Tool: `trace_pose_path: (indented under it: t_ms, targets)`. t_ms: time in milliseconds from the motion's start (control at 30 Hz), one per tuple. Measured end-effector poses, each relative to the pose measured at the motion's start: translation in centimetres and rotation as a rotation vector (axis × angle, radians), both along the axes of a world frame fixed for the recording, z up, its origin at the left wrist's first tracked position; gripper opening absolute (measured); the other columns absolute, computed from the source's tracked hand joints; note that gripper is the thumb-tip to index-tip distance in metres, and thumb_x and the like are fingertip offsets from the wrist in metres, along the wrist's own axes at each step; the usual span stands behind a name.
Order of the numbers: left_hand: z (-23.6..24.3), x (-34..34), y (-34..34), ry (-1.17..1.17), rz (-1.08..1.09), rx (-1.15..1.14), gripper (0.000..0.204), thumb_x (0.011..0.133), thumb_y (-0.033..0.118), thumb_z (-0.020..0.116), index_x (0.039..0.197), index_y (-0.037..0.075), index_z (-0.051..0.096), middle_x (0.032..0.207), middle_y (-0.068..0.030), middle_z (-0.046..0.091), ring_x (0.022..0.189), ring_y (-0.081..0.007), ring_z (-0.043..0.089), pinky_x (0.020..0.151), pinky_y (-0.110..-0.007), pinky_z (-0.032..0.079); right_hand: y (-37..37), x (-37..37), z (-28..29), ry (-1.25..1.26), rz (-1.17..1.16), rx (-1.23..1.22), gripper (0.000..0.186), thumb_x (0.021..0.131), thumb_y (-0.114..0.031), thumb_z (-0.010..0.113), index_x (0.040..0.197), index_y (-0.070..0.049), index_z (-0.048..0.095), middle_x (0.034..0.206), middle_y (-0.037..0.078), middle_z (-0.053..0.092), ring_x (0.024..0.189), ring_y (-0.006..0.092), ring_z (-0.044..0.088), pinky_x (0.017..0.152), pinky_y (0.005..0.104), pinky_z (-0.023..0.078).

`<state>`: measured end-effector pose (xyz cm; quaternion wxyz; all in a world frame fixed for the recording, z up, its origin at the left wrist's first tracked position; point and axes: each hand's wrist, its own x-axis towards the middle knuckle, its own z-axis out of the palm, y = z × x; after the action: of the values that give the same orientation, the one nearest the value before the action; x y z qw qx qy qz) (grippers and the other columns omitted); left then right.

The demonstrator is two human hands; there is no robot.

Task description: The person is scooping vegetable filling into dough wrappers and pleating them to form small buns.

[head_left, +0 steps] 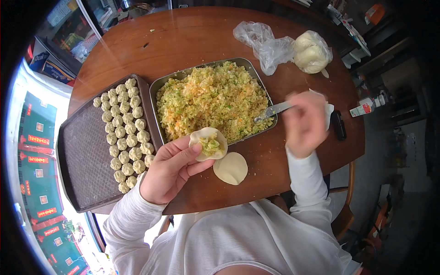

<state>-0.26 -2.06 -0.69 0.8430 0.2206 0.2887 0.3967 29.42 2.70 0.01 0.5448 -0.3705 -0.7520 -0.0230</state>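
My left hand (167,176) holds a round dough wrapper (222,141) between thumb and fingers, with a small mound of filling (210,145) in its middle. Below it, loose dough wrappers (230,169) lie on the table near my fingertips. A metal tray (158,114) heaped with chopped green and orange filling (211,98) stands just beyond. At its right edge a flat metal spatula or knife (274,110) rests its tip in the filling. My right hand (305,123) is at the handle end of that tool, smeared by motion, so its grip is unclear.
On the left, a dark baking tray (85,160) carries rows of pleated dumplings (130,128). A dough ball in a plastic bag (312,52) and a crumpled clear bag (268,46) lie at the far right. A black object (338,124) sits near the table's right edge.
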Motion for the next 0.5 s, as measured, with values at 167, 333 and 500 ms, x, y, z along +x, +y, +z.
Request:
trace_pose_path:
  t_ms: [167,333,500]
  targets:
    - [0.0,0.2,-0.1,0.023,0.002,0.022,0.031,0.103,0.009,0.054,0.131,-0.002,0.058,0.126,-0.0122,0.065,0.115,-0.0202,0.065,0.101,-0.032,0.055,-2.5,-6.1,0.2,-0.197,0.351,-0.121,0.040,0.077,-0.017,0.082,0.115,-0.009,0.071,0.099,0.006,0.063,0.086,0.0235,0.060,0.077,0.0355,0.050]
    - [-0.4,0.1,-0.3,0.015,0.015,0.064,0.031,0.102,0.007,0.053,0.132,-0.001,0.058,0.126,-0.0115,0.065,0.114,-0.0195,0.065,0.100,-0.032,0.056,-2.7,-7.3,0.2,-0.074,0.380,-0.294,0.029,0.077,-0.009,0.080,0.105,-0.006,0.072,0.094,0.007,0.063,0.083,0.0241,0.059,0.073,0.0343,0.048]
    - [-0.1,0.4,-0.5,0.063,0.043,0.090,0.032,0.102,0.007,0.053,0.133,-0.001,0.057,0.124,-0.0122,0.066,0.112,-0.0207,0.067,0.098,-0.032,0.057,-3.0,-7.8,-0.7,0.008,0.368,-0.371,0.017,0.077,-0.003,0.079,0.093,-0.007,0.073,0.088,0.006,0.061,0.080,0.0206,0.059,0.070,0.0317,0.047]
